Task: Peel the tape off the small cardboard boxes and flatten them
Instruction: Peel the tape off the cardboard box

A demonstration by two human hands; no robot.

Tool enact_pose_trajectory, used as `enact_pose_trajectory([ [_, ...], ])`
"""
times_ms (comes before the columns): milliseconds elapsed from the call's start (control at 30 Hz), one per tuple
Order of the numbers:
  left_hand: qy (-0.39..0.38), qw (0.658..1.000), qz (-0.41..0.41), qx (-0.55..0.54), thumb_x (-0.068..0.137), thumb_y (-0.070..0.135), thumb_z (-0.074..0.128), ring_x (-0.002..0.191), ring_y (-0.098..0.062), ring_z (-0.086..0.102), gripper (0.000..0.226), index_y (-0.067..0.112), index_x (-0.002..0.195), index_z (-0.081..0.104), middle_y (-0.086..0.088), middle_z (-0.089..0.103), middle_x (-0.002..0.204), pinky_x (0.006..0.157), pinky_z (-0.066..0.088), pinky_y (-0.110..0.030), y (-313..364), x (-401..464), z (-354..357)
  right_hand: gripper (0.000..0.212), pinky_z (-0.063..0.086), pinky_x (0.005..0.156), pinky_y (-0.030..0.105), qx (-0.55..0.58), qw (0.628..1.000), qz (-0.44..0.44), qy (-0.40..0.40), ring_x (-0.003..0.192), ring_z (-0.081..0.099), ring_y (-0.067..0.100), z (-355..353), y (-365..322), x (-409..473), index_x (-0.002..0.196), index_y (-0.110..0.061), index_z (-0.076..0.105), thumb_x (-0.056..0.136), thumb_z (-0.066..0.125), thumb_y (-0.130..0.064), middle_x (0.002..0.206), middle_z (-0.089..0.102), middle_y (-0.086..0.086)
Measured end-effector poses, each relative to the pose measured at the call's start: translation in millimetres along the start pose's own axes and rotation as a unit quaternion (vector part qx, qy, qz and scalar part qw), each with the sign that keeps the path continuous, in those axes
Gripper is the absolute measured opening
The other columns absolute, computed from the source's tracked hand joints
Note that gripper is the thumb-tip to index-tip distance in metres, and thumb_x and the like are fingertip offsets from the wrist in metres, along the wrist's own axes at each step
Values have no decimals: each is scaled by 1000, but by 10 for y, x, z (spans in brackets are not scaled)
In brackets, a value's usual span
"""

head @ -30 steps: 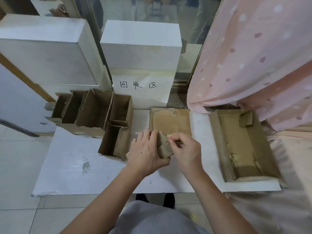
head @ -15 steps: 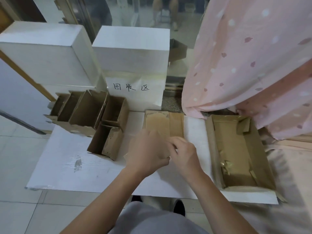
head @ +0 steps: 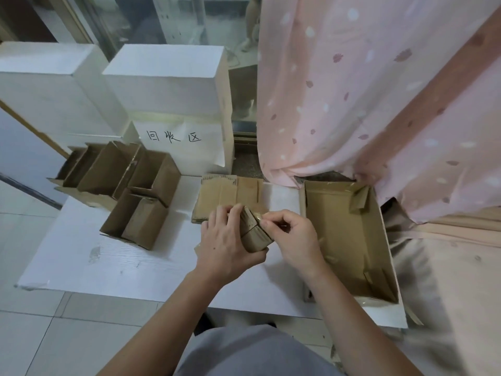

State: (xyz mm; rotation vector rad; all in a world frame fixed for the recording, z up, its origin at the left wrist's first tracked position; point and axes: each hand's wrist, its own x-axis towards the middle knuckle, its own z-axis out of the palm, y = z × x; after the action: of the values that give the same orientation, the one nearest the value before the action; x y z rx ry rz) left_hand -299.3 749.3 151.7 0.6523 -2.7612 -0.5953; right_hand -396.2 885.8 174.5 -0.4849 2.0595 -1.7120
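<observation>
A small cardboard box is held just above the white board, near the board's middle. The left hand wraps round the box from the left, with the fingers curled over its far side and the thumb tucked under its near corner. The right hand meets the box at its upper right corner, where thumb and forefinger are pressed together on a small shiny bit that looks like tape; the bit is too small to make out more.

Just behind the box, a flattened piece of cardboard lies on the board, partly hidden by the fingers of the left hand. To the right of the box a large shallow cardboard tray sits open side up on the board, with a few scraps inside; the right hand overlaps its left wall. To the left of the box stands a cluster of open small boxes, their open sides facing up and toward the camera, packed against one another.

Behind the box, past the flattened piece, a white block carries a paper sign with handwritten characters. A second white block stands to the left of the first. A pink dotted cloth hangs behind and to the right of the box, and its hem reaches the tray's far edge.
</observation>
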Motion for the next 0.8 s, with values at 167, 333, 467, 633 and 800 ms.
enact_pose_trajectory([
  [167, 15, 999, 32, 5, 55, 65, 74, 108, -24, 48, 98, 23, 138, 43, 2, 47, 123, 88, 44, -42, 166, -61, 81, 17, 54, 86, 20, 38, 998, 35, -27, 96, 69, 5, -255, 109, -28, 107, -20, 78, 90, 76, -15, 102, 76, -5],
  [333, 19, 998, 56, 18, 54, 62, 76, 107, -25, 50, 96, 26, 137, 43, 1, 49, 123, 88, 44, -42, 251, -43, 97, 15, 46, 89, 9, -81, 996, -20, -12, 105, 62, -7, -306, 135, -79, 107, -18, 80, 94, 72, -17, 113, 70, -13],
  [467, 34, 996, 81, 22, 57, 63, 73, 108, -25, 49, 94, 26, 139, 44, -1, 50, 125, 88, 45, -45, 250, 1, 59, 7, 50, 88, 16, -114, 990, -52, 60, 100, 66, -1, -226, 112, -131, 97, -13, 76, 94, 69, -12, 105, 72, -15],
  [633, 49, 993, 108, -5, 59, 63, 75, 108, -24, 48, 94, 25, 139, 44, 0, 49, 126, 90, 44, -43, 165, -56, 8, 4, 49, 78, 9, -111, 984, -70, 121, 93, 65, -4, -184, 91, -173, 95, -12, 75, 93, 72, -13, 95, 72, -15],
  [800, 59, 993, 96, -36, 56, 57, 81, 109, -23, 48, 96, 25, 139, 44, 2, 46, 126, 90, 45, -42, 75, -122, -14, 10, 50, 80, 13, -176, 960, -173, 135, 92, 65, -2, -17, 105, -214, 92, -8, 76, 85, 77, 0, 96, 72, -8],
])
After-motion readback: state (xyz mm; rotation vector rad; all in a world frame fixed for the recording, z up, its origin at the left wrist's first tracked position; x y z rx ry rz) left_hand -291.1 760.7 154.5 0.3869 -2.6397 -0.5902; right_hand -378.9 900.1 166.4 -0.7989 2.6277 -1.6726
